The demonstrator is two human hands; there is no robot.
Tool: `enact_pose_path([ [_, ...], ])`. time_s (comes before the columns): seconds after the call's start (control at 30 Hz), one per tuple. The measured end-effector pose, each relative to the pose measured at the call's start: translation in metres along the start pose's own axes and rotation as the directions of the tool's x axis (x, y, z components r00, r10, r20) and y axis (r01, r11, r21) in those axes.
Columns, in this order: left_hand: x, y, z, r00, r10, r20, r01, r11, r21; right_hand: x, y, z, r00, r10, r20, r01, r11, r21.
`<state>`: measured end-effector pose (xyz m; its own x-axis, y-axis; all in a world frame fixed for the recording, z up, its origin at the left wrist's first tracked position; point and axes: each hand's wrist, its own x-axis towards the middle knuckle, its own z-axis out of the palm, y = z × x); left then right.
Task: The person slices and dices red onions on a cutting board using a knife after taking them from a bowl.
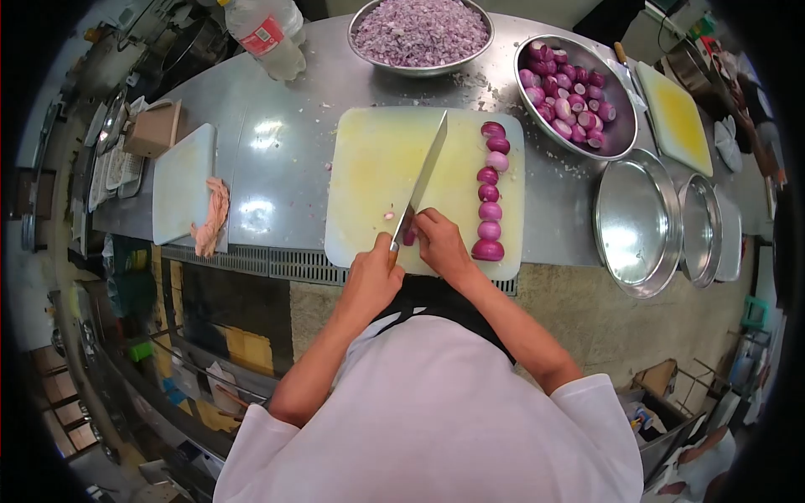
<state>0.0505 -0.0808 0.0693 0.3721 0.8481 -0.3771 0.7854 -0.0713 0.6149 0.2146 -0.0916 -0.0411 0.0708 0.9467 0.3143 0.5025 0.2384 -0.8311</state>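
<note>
My left hand (375,270) is wrapped round the handle of a long knife (428,163), whose blade points up and away across the yellowish-white cutting board (360,159). Beside the blade, near the board's front edge, my right hand (440,241) pinches a purple onion piece (409,235), partly hidden by the fingers. A small onion scrap (389,215) lies left of the blade. Along the board's right side, several purple onion halves (490,211) form a column.
Behind the board stands a bowl of chopped onion (419,33); at its right, a bowl of peeled onions (570,96). Empty metal bowls (639,222) sit at the right edge. A bottle (267,38) stands back left, a white board (183,184) and crumpled cloth (214,216) farther left.
</note>
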Motion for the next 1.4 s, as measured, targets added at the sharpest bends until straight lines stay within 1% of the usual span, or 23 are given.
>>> enact_pose_path([
  [0.1,0.002,-0.011,0.022,1.000,-0.005,-0.022,0.004,0.999,-0.049,-0.003,0.004,0.001,1.000,0.006,-0.018,-0.006,1.000,0.008],
  [0.2,0.021,-0.015,0.033,0.993,0.084,-0.082,-0.085,0.996,-0.016,-0.004,0.004,0.000,1.000,0.003,-0.017,-0.003,1.000,-0.011],
  [0.33,-0.002,0.006,0.000,1.000,0.013,-0.006,-0.013,0.999,-0.046,-0.004,0.001,-0.001,1.000,-0.011,-0.029,0.011,1.000,-0.019],
  [0.4,-0.006,0.002,0.006,1.000,-0.016,0.011,0.017,0.998,-0.052,-0.006,0.003,0.000,1.000,0.008,-0.028,-0.008,1.000,-0.024],
  [0.47,0.004,-0.016,0.032,0.996,0.034,-0.082,-0.036,0.999,-0.022,-0.007,0.006,0.001,0.999,0.022,-0.024,-0.023,0.999,-0.030],
  [0.5,0.012,-0.022,0.039,0.996,0.034,-0.083,-0.036,0.999,-0.022,-0.008,0.007,0.001,0.999,0.011,-0.033,-0.011,1.000,-0.021],
  [0.57,0.029,-0.027,0.043,0.971,0.177,-0.159,-0.182,0.983,-0.017,-0.007,0.008,0.000,0.999,-0.010,-0.045,0.009,1.000,-0.015],
  [0.6,0.027,-0.024,0.037,0.970,0.179,-0.167,-0.184,0.983,-0.019,-0.008,0.009,0.001,0.999,-0.008,-0.040,0.008,1.000,-0.016],
  [0.67,0.022,-0.012,0.006,0.999,-0.042,0.004,0.041,0.967,-0.253,-0.004,0.008,0.000,0.999,-0.021,-0.041,0.020,1.000,-0.020],
  [0.73,0.008,-0.018,-0.004,1.000,-0.022,-0.019,0.015,0.951,-0.309,-0.008,0.004,-0.002,0.996,0.079,-0.029,-0.080,0.997,-0.017],
  [0.77,0.002,-0.023,-0.007,0.995,-0.026,-0.092,-0.005,0.947,-0.321,-0.010,0.001,-0.001,0.996,0.083,-0.036,-0.084,0.996,-0.022],
  [0.8,-0.001,-0.027,-0.010,0.986,-0.027,-0.164,-0.030,0.943,-0.332,-0.009,-0.008,0.000,0.993,0.109,-0.045,-0.112,0.992,-0.060],
  [0.87,0.007,-0.051,-0.013,0.984,-0.017,-0.180,-0.032,0.963,-0.268,-0.004,-0.018,0.004,0.988,0.134,-0.069,-0.142,0.983,-0.114],
  [0.9,0.012,-0.062,-0.011,0.979,-0.022,-0.201,-0.019,0.979,-0.201,-0.002,-0.023,0.008,0.989,0.146,-0.024,-0.148,0.978,-0.149],
  [0.93,0.015,-0.066,-0.008,0.980,-0.009,-0.199,-0.033,0.978,-0.207,0.001,-0.023,0.010,0.987,0.156,0.023,-0.150,0.972,-0.183],
  [1.0,0.018,-0.072,-0.004,0.974,-0.166,-0.155,0.113,0.946,-0.303,0.017,-0.006,0.010,0.986,0.161,0.035,-0.151,0.969,-0.197],
  [1.03,0.014,-0.066,-0.006,0.971,-0.198,-0.132,0.147,0.936,-0.318,0.030,0.008,0.008,0.992,0.121,-0.021,-0.122,0.963,-0.241],
  [1.13,0.011,-0.069,-0.002,0.977,-0.172,-0.126,0.125,0.940,-0.319,0.085,0.050,-0.016,0.990,0.064,-0.127,-0.107,0.925,-0.364],
  [1.17,0.011,-0.071,0.000,0.977,-0.171,-0.130,0.121,0.938,-0.324,0.106,0.059,-0.030,0.991,0.075,-0.107,-0.115,0.888,-0.444],
  [1.23,0.014,-0.074,0.004,0.979,-0.104,-0.174,0.080,0.987,-0.142,0.139,0.079,-0.057,0.992,0.086,-0.096,-0.126,0.815,-0.566],
  [1.27,0.015,-0.072,0.003,0.979,-0.099,-0.178,0.073,0.987,-0.146,0.149,0.088,-0.067,0.991,0.086,-0.100,-0.130,0.783,-0.609],
  [1.37,0.014,-0.072,0.004,0.979,-0.127,-0.161,0.107,0.987,-0.122,0.156,0.094,-0.085,0.987,0.109,-0.119,-0.160,0.740,-0.653],
  [1.4,0.016,-0.081,0.011,0.975,-0.082,-0.207,0.059,0.992,-0.115,0.152,0.094,-0.087,0.988,0.107,-0.114,-0.155,0.739,-0.656],
])
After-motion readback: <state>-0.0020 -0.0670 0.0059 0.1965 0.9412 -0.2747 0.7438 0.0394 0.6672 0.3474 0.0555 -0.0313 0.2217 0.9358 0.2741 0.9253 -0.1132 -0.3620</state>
